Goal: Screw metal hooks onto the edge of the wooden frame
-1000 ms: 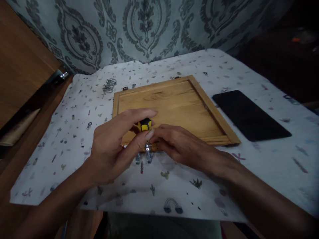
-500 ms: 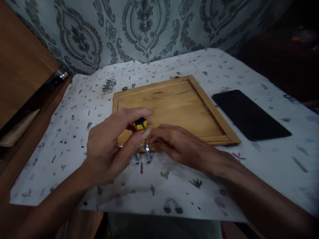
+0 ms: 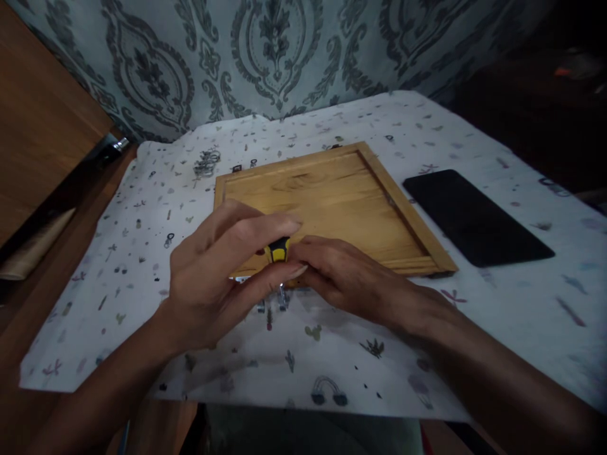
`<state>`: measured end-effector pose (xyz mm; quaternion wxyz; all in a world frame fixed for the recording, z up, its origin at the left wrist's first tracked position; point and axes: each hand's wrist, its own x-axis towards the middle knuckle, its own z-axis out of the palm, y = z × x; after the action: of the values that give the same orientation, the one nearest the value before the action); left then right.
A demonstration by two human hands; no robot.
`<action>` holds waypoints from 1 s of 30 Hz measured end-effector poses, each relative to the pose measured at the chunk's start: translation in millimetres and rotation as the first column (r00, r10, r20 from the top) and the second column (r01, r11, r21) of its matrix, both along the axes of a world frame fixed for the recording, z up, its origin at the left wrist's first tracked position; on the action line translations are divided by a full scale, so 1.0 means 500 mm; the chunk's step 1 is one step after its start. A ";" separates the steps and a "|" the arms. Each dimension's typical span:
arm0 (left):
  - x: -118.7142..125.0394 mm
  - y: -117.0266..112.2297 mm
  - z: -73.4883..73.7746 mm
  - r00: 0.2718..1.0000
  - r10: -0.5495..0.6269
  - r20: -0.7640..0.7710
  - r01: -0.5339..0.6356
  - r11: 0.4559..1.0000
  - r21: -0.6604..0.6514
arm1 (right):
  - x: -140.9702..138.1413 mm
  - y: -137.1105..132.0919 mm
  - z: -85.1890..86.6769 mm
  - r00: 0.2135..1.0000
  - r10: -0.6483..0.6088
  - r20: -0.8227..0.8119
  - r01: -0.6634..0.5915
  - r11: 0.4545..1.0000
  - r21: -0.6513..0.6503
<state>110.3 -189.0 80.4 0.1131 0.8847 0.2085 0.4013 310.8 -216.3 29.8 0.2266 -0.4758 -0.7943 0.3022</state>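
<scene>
A screwdriver with a black and yellow handle (image 3: 277, 249) stands roughly upright over the near edge of a framed wooden panel (image 3: 327, 196). My left hand (image 3: 213, 272) has it between the thumb and the fingers. Just right of the handle, my right hand (image 3: 346, 278) has its fingers curled together at the panel's edge; whatever they pinch is hidden. Metal hinge hardware (image 3: 282, 298) juts from that edge toward me, partly covered by my left thumb. The screwdriver's tip cannot be seen.
A black flat tablet-like slab (image 3: 477, 218) lies right of the panel. Small metal pieces (image 3: 207, 163) are heaped behind it on the left. A printed white cloth (image 3: 199, 392) covers the table. A patterned curtain (image 3: 279, 57) hangs behind, and a wooden surface (image 3: 42, 88) rises at left.
My left thumb and fingers have shifted right around the screwdriver handle, and the thumb now covers more of the hinge hardware. The handle sits slightly farther right. My right hand has hardly moved.
</scene>
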 end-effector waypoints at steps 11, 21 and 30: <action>-0.002 -0.006 0.012 0.998 0.020 -0.060 -0.019 0.999 0.029 | 0.001 0.002 -0.002 1.000 0.001 -0.021 -0.001 1.000 -0.012; -0.005 -0.016 0.025 0.999 -0.010 -0.049 0.010 1.000 -0.002 | 0.001 0.004 -0.005 1.000 0.006 -0.008 -0.006 1.000 0.002; -0.005 -0.017 0.020 0.998 -0.031 -0.061 0.027 0.997 -0.067 | 0.005 0.003 -0.011 0.999 0.036 -0.025 -0.035 0.999 0.029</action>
<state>107.6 -197.7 90.3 0.1418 0.8955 0.2121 0.3647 313.3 -214.6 24.2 0.2384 -0.4544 -0.8038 0.3009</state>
